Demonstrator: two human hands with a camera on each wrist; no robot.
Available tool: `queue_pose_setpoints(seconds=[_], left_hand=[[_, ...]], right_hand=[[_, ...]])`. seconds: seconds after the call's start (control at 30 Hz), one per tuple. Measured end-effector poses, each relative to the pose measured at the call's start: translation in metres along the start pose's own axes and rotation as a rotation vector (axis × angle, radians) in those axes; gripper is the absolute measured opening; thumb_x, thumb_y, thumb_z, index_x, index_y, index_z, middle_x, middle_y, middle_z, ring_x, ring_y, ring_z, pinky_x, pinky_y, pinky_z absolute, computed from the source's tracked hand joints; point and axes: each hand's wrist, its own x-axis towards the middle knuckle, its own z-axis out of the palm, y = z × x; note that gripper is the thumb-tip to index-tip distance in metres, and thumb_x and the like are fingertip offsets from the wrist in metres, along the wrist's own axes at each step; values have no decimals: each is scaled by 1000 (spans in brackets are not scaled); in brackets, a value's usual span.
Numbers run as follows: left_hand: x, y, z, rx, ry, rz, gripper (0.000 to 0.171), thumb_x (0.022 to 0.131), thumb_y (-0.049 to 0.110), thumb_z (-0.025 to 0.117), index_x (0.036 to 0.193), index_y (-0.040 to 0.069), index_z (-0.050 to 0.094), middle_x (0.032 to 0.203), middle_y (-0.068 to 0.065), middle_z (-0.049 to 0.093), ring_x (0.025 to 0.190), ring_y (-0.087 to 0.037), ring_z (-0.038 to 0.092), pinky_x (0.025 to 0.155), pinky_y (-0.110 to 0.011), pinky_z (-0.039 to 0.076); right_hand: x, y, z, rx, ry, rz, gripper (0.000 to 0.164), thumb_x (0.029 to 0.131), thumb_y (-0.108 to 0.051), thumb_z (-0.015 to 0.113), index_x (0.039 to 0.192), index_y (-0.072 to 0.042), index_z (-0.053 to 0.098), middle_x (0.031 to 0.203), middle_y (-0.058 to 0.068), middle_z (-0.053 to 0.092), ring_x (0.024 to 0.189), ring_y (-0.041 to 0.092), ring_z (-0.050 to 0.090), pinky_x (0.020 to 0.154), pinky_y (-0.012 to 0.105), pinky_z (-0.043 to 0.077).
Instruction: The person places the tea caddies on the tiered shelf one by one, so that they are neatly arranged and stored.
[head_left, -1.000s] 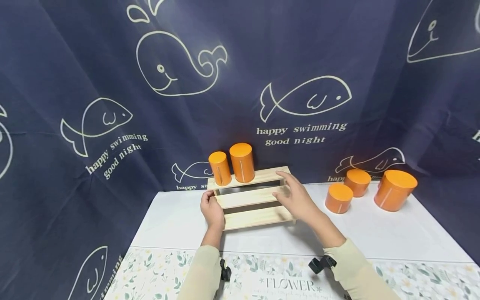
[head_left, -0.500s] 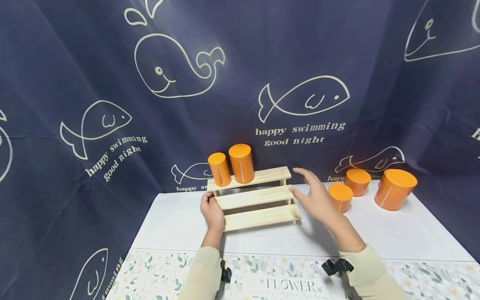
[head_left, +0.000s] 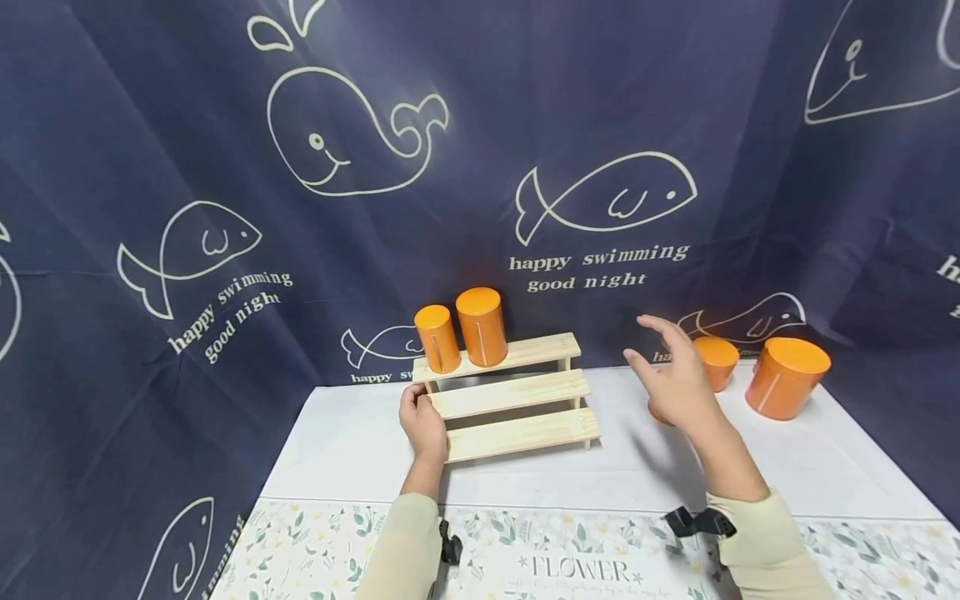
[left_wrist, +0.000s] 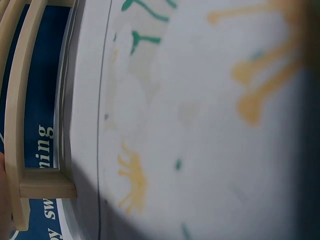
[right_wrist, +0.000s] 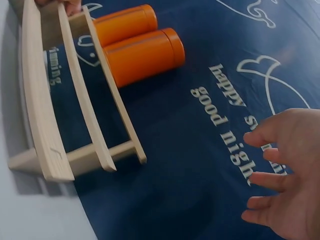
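Left grip [head_left: 424, 422] holding rack [head_left: 510, 395], right grip [head_left: 681, 382] spread

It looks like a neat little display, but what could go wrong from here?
Two things, perhaps. The left hand holds the left end of the wooden rack; a jolt there might topple the two tall orange tins standing on its top tier. And the right hand, its fingers apart, mostly hides a short orange tin in the head view, so a careless reach could knock it or the neighbouring tin.
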Motion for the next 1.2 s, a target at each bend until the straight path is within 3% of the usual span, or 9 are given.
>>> queue_pose_setpoints(seconds=[0.17,0.4,0.67,0.87,0.97,1.1,1.2], left_hand=[[-2,-2,2,4,-9,-14,26,100,-7,40,113,-14,61,123,-31,65,119,-38,61,103,-41,50],[-2,-2,2,18,-1,-9,27,100,-6,40,114,-13,61,125,-30,66,120,-37,62,95,-25,49],[0,-1,1,10,-11,-7,27,99,-6,41,113,-13,62,124,-30,66,118,-35,62,91,-21,47],[0,-1,1,17,-17,-15,28,99,-5,41,115,-13,62,124,-30,66,117,-35,62,89,-19,47],[0,-2,1,22,-16,-7,28,99,-5,40,115,-13,62,124,-30,65,117,-36,62,89,-18,47],[-1,-1,3,25,-2,-7,28,101,-6,38,115,-13,61,126,-31,64,120,-39,61,98,-31,49],[0,0,3,15,-5,-12,28,101,-7,39,116,-14,61,126,-31,64,119,-37,61,101,-36,49]], right_hand=[[0,9,-13,-34,74,52,53,99,-16,72,149,-9,56,157,21,51,146,48,45,114,69,38],[6,26,-28,-13,227,95,45,97,-14,71,141,-5,63,154,19,57,158,40,34,131,61,22],[10,41,-46,-23,346,183,43,98,-13,67,139,-5,64,156,17,56,162,28,28,135,49,15],[8,56,-59,-59,404,205,43,98,-13,67,140,-6,64,153,19,58,161,28,31,135,42,16],[8,62,-65,-86,432,238,43,98,-14,67,141,-7,64,152,17,58,157,29,36,133,46,21],[10,74,-67,-62,507,267,43,96,-15,68,138,-7,67,152,13,57,150,26,43,126,44,26],[11,87,-66,-19,583,295,41,93,-16,70,134,-8,70,149,2,59,147,17,44,123,33,28]])
